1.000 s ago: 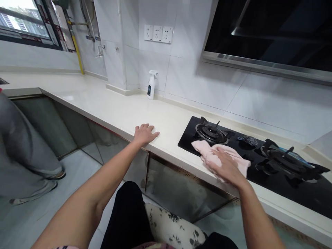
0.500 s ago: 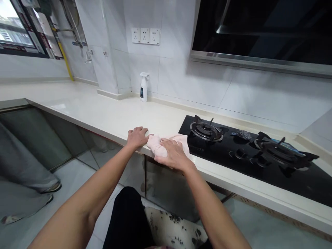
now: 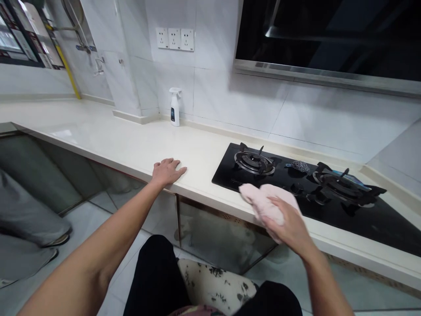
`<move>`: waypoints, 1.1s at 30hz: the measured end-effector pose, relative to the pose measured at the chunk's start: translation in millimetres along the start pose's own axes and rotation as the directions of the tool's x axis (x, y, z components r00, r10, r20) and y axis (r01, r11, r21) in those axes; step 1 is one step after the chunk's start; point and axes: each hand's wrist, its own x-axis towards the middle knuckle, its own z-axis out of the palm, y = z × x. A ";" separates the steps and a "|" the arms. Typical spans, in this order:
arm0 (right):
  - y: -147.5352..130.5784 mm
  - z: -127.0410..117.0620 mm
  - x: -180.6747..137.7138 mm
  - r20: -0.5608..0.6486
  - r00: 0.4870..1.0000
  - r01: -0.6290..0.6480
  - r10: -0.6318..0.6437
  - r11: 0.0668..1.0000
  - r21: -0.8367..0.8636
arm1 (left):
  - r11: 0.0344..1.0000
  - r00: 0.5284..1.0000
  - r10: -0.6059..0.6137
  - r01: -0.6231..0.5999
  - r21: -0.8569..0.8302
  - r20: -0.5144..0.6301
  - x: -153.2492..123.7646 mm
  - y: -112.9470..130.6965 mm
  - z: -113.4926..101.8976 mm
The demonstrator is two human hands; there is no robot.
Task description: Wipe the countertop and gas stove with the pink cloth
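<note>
My right hand presses a bunched pale pink cloth down at the front edge of the black glass gas hob, its fingers curled over the cloth. The cloth lies across the hob's front left corner and the cream countertop. My left hand rests flat on the countertop near its front edge, fingers stretched out, holding nothing. It lies well to the left of the hob.
A white spray bottle stands by the tiled back wall. The hob has two burners with a dark scrubber between them. A range hood hangs above. Another person's legs stand at the left.
My right hand slid the pink cloth left across the countertop to my left hand, then back right to the hob's front edge. My left hand stayed in place.
</note>
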 end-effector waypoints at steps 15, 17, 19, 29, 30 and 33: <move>28.2 7.6 -47.0 0.047 0.982 0.185 -0.181 0.976 -0.114 | 0.999 1.000 0.014 -0.015 -0.028 -0.026 5.1 0.0 8.1; -18.7 35.5 -22.7 0.099 0.952 0.300 -0.289 0.945 -0.133 | 1.000 0.999 0.013 -0.014 -0.027 -0.035 3.2 0.7 7.5; -61.8 61.5 0.6 0.112 0.940 0.336 -0.322 0.929 -0.154 | 1.000 0.999 0.015 -0.016 -0.020 -0.045 1.1 1.5 6.8; -206.5 133.6 94.9 0.225 0.836 0.533 -0.500 0.837 -0.121 | 0.998 0.991 0.065 -0.061 0.035 -0.120 5.3 -13.6 15.7; -210.5 137.1 97.5 0.218 0.834 0.539 -0.507 0.833 -0.124 | 0.997 0.991 0.063 -0.058 0.040 -0.120 6.1 -14.9 15.7; -210.8 145.3 92.8 0.168 0.854 0.515 -0.492 0.843 -0.152 | 0.996 0.988 0.080 -0.074 0.052 -0.129 6.0 -15.1 12.9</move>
